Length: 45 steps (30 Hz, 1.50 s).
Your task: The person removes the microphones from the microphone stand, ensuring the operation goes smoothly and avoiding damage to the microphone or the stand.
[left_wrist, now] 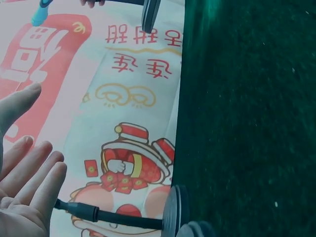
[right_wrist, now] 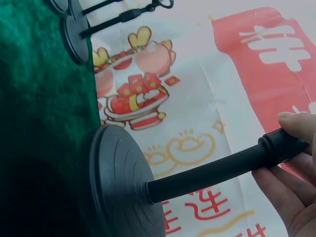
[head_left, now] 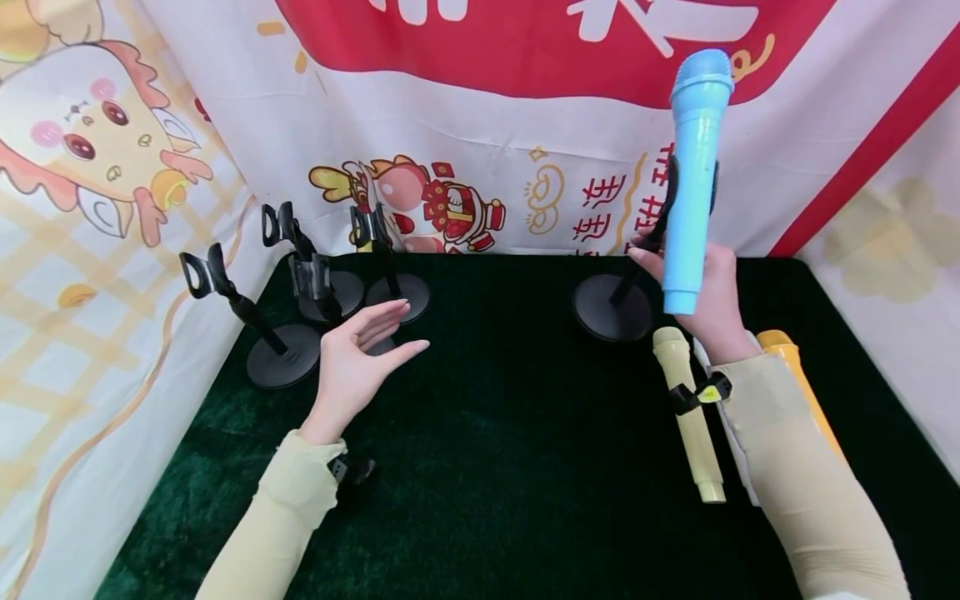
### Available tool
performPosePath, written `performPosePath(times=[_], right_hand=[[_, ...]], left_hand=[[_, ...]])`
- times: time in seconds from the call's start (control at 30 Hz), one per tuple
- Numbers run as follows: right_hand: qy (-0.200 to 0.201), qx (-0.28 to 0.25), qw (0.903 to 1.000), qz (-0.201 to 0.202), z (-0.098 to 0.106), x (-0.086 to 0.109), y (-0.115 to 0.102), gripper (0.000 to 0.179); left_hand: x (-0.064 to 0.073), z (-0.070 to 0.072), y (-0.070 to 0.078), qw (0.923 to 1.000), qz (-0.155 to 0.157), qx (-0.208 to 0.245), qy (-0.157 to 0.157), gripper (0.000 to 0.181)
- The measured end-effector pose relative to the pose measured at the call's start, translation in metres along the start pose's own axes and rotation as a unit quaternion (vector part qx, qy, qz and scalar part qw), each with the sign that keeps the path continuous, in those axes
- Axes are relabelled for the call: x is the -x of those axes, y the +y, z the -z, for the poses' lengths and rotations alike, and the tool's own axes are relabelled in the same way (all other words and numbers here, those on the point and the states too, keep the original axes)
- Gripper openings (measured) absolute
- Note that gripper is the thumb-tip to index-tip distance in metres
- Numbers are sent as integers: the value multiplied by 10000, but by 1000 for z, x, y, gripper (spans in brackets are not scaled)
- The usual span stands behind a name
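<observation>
My right hand [head_left: 715,296] grips the upper pole of a black microphone stand [right_wrist: 207,175], thumb on one side and fingers on the other. A light blue microphone [head_left: 693,183] sits at the top of this stand, head up, partly hiding the hand and the clip. The round base [head_left: 611,310] is at the back right of the green cloth. On the left, my left hand [head_left: 348,358] is held above the cloth with fingers extended and thumb apart, nothing in it. Behind and beside it stand several black microphone stands [head_left: 281,354] with bare clips, one partly hidden by the hand.
A cream microphone [head_left: 690,417] lies under the right forearm. Beside it are a white object [head_left: 738,446] and an orange microphone [head_left: 795,358], both partly covered by the sleeve. Printed cloth walls [head_left: 480,125] rise at the back and sides of the dark green cloth [head_left: 510,467].
</observation>
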State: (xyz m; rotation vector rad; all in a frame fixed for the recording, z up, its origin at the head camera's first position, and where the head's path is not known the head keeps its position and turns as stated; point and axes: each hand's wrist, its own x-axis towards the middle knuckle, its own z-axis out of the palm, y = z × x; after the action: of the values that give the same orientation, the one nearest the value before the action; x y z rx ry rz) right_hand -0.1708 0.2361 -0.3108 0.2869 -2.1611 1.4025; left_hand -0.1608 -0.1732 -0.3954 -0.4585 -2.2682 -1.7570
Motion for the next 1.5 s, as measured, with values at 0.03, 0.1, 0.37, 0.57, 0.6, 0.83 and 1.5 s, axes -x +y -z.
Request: performPosePath(times=[0.03, 0.1, 0.37, 0.57, 0.6, 0.83, 1.5], right_hand=[[-45, -77, 10000, 17, -2, 1, -1, 18], [-129, -151, 9998, 54, -5, 3, -3, 19], [-579, -364, 9975, 164, -20, 16, -12, 21], [-1000, -763, 9921, 20, -34, 25, -14, 19], [-1049, -805, 9912, 8, -36, 27, -14, 19], [-1251, -730, 9888, 364, -59, 38, -13, 17], [-1830, -802, 9798, 62, -85, 65, -6, 25]], left_hand=[[-2, -2, -1, 10000, -2, 35, -55, 50], [-5, -6, -3, 9998, 15, 66, -172, 52], [-18, -25, -6, 9983, 33, 286, -503, 55], [-23, -45, -10, 9970, -100, 215, -739, 57], [-24, -48, -11, 9967, -116, 216, -777, 57], [-23, -69, -13, 9940, -173, 351, -1025, 57], [-14, -90, -17, 9893, -36, 232, -1443, 57]])
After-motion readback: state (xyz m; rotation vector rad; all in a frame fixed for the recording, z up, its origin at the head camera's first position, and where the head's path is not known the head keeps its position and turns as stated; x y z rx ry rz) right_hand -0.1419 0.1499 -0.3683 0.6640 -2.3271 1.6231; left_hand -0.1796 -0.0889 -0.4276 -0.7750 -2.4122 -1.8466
